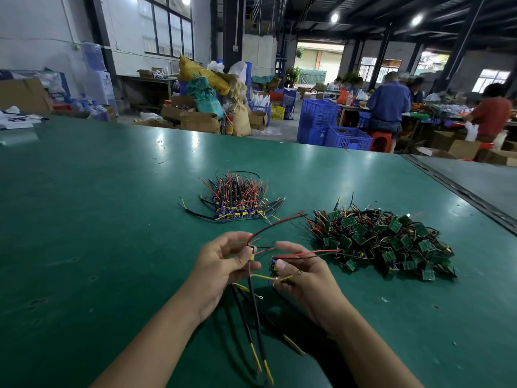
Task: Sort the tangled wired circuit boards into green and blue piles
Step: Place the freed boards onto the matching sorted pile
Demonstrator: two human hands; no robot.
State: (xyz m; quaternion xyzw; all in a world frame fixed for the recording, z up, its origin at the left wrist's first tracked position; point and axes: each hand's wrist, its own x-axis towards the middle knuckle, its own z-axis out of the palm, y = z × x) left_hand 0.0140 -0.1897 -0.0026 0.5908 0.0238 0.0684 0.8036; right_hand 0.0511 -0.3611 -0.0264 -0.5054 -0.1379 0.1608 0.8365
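Left hand (223, 264): fingers curled, tips pinched on a first board (252, 257). Only a yellow part of it is seen, the board's colour being hidden by the fingers. Right hand (302, 275), just at 3 o'clock of the left: thumb and forefinger clamped on a second board (273, 265), some blue showing, the rest covered. Both boards are held above the green table (112, 219) with their wires crossed between the hands. Red leads (279, 224) are run out toward 1 o'clock; black leads (253, 303) are hung toward 6 o'clock, with three yellow-tipped ends counted. Two piles are noted: blue pile (237, 208) at 12 o'clock of the hands, green pile (386, 242) at 2 o'clock, well apart. Boards in either pile cannot be counted, being too tangled.
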